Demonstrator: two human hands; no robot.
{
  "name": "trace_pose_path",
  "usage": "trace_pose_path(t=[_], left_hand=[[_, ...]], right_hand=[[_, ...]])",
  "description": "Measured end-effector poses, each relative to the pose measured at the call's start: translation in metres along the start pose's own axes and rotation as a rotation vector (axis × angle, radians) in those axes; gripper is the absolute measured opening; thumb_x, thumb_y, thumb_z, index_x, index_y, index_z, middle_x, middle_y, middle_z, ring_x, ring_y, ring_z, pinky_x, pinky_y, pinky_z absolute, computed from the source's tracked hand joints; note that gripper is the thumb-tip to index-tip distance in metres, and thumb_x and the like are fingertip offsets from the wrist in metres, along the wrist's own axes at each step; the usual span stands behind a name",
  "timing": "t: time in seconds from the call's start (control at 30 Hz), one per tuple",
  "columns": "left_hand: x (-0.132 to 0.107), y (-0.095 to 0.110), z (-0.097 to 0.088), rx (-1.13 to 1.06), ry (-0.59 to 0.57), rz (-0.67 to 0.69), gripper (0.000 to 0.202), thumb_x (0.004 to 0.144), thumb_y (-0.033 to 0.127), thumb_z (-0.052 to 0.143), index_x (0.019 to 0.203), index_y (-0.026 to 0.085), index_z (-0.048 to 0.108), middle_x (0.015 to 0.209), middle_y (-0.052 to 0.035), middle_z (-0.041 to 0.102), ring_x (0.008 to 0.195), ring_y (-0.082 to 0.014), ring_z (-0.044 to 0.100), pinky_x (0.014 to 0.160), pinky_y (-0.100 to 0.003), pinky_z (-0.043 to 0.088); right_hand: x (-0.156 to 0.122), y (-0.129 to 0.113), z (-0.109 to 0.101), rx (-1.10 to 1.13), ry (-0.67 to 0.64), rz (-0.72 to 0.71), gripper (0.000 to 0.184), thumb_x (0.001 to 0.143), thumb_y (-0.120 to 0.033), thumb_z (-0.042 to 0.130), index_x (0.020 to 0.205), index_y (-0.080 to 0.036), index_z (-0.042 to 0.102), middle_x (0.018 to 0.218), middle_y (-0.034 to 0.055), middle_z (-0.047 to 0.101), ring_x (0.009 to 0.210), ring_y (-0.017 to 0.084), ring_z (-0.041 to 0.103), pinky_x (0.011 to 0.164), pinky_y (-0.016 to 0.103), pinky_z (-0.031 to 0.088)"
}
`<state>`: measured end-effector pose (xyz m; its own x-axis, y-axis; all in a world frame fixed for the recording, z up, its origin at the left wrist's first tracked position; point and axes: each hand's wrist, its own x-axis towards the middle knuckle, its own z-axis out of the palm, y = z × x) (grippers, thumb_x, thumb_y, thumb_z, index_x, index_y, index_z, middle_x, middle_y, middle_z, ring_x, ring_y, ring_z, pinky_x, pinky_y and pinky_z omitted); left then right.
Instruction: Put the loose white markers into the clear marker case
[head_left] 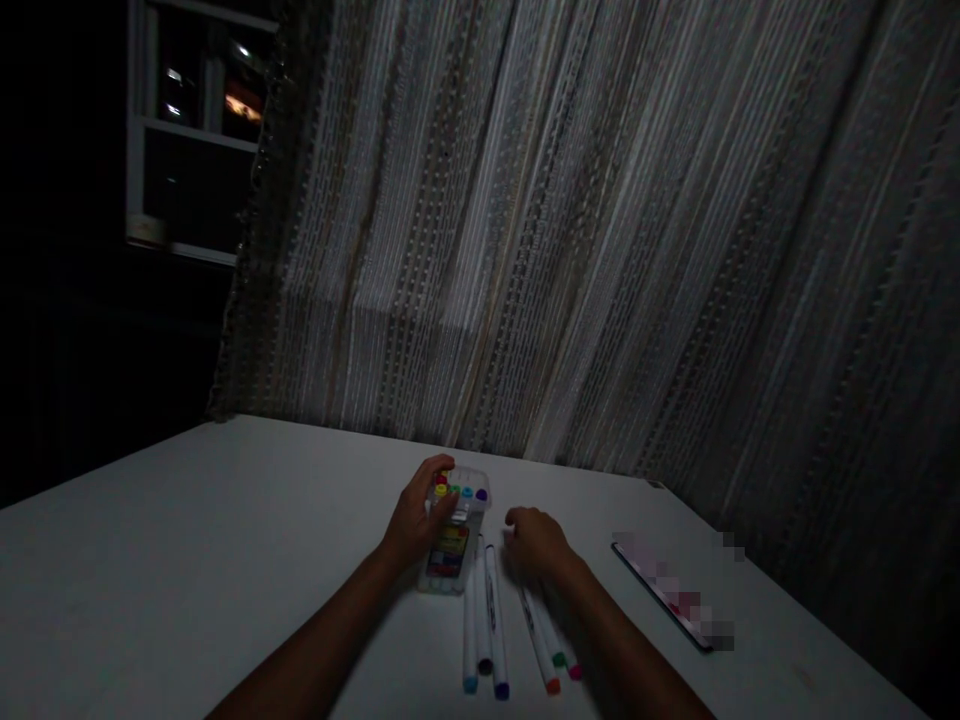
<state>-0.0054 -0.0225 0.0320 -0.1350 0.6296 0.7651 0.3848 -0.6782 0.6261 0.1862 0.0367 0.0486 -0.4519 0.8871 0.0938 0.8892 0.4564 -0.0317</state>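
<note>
A clear plastic marker case [475, 520] stands upright on the white table, with several coloured marker ends showing near its top and a printed label on its front. My left hand [420, 515] grips it from the left side, thumb across the front. To the right of the case, my right hand [536, 542] is closed with curled fingers, low over the table; what lies in its fingers, if anything, is hidden. White markers with blue and dark ends [491, 620] lie between the hands. More markers, one with an orange end [538, 640], lie partly beneath my right hand and forearm.
A phone-like flat device [664, 598], its face pixelated, lies on the right of the white table [225, 530]. Behind the table's far edge hangs a striped curtain [480, 250]. A dark window [199, 130] is at the upper left. The room is dim.
</note>
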Motion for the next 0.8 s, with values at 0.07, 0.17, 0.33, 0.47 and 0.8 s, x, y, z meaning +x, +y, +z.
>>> trace_pose_path(t=[0.07,0.17,0.33,0.47,0.8], left_hand=[[0.000,0.000,0.000,-0.002,0.002,0.001,0.045,0.080,0.048,0.044,0.111,0.016,0.047,0.110,-0.0099,0.051,0.103,-0.0218,0.049,0.089,-0.033,0.039],[0.001,0.000,0.000,0.006,0.012,0.006,0.044,0.080,0.048,0.044,0.110,0.016,0.048,0.110,-0.0097,0.051,0.104,-0.0220,0.049,0.091,-0.034,0.038],[0.000,0.001,0.001,0.014,0.010,-0.011,0.043,0.080,0.047,0.045,0.109,0.015,0.049,0.107,-0.0091,0.053,0.101,-0.0217,0.051,0.090,-0.034,0.039],[-0.001,0.000,0.001,0.025,0.004,-0.002,0.044,0.080,0.047,0.044,0.109,0.015,0.049,0.107,-0.0093,0.052,0.101,-0.0216,0.050,0.089,-0.034,0.039],[0.000,-0.002,0.002,0.017,-0.001,-0.020,0.044,0.079,0.049,0.044,0.107,0.016,0.049,0.109,-0.0093,0.052,0.103,-0.0221,0.049,0.090,-0.033,0.038]], right_hand=[[-0.002,0.000,0.011,-0.062,-0.030,0.012,0.031,0.073,-0.018,0.045,0.098,-0.011,0.062,0.103,0.0174,0.063,0.095,0.026,0.059,0.075,0.033,0.042],[-0.003,-0.005,0.019,-0.120,-0.045,-0.013,0.029,0.071,-0.015,0.046,0.095,-0.011,0.063,0.100,0.0187,0.064,0.093,0.027,0.060,0.074,0.033,0.043],[-0.001,-0.010,0.026,-0.109,-0.041,-0.034,0.030,0.073,-0.016,0.044,0.096,-0.010,0.063,0.097,0.0197,0.064,0.092,0.027,0.061,0.071,0.032,0.044],[0.003,-0.003,0.024,-0.028,0.007,0.021,0.029,0.077,-0.019,0.041,0.096,-0.011,0.063,0.099,0.0173,0.064,0.091,0.024,0.061,0.072,0.031,0.043],[-0.003,0.016,0.026,-0.149,0.009,0.112,0.029,0.074,-0.015,0.044,0.097,-0.010,0.061,0.097,0.0182,0.064,0.092,0.025,0.061,0.073,0.031,0.043]])
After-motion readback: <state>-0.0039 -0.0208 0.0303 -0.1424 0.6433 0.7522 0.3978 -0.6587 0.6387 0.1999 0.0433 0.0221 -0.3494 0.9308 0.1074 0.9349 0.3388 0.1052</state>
